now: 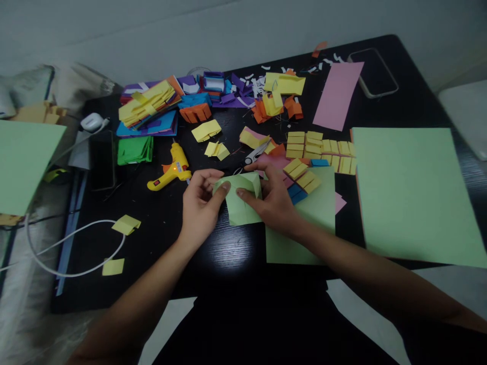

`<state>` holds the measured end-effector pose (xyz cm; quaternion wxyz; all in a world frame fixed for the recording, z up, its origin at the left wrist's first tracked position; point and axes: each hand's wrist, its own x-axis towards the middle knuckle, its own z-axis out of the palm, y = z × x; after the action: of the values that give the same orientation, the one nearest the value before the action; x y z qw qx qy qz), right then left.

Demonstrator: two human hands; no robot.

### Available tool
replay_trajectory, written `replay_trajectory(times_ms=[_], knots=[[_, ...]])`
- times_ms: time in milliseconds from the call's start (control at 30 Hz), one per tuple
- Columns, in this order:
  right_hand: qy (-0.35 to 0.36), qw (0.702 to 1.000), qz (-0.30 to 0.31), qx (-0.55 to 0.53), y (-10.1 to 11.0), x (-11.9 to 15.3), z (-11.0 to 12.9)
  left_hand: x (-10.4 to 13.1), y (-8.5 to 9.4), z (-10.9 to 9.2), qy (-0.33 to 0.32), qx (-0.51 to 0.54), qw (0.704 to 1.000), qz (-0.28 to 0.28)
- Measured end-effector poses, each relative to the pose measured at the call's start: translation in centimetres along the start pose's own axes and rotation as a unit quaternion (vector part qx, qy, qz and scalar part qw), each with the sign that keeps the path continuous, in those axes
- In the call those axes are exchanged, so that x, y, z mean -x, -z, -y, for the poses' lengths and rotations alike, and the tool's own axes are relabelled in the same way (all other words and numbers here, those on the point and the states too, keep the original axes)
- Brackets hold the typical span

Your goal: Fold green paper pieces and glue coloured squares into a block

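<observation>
A light green piece of paper [243, 210], partly folded, is held between both hands over the dark table. My left hand [201, 203] grips its left side, thumb on top and fingers behind. On the right side my right hand [276, 200] holds it with the thumb pressed on the face and the index finger stretched along the upper edge. Just behind the paper lie scissors [257, 152], their handles partly hidden. To the left of my left hand rests a yellow glue gun [175, 170]. A larger green sheet [304, 243] lies beneath my right wrist.
Yellow folded paper blocks [306, 144] lie in rows beyond my right hand. A large green sheet [414, 192], pink paper [338, 94] and a phone [373, 73] occupy the right. Stacked coloured papers [148, 104] and green folded pieces [135, 150] sit left; a white cable [72, 274] loops nearby.
</observation>
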<state>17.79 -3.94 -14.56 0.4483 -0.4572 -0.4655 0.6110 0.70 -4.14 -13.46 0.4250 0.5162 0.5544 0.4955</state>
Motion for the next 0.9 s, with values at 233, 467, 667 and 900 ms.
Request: replay_trajectory(times_ms=[233,467,667,900], knots=[[0.011,1.000,0.002,0.015,-0.27,0.26,-0.17,0.32,-0.45,0.19,-0.007,0.002,0.999,-0.050],[0.020,1.000,0.009,-0.004,-0.24,0.23,0.11,0.42,-0.40,0.08,-0.049,-0.052,0.996,-0.045],[-0.005,0.997,0.037,-0.072,-0.06,-0.20,0.34,0.43,0.02,-0.02,-0.043,-0.062,0.997,0.017],[0.047,0.999,0.007,-0.010,0.21,-0.13,-0.20,0.20,0.23,-0.04,-0.046,-0.035,0.998,0.001]])
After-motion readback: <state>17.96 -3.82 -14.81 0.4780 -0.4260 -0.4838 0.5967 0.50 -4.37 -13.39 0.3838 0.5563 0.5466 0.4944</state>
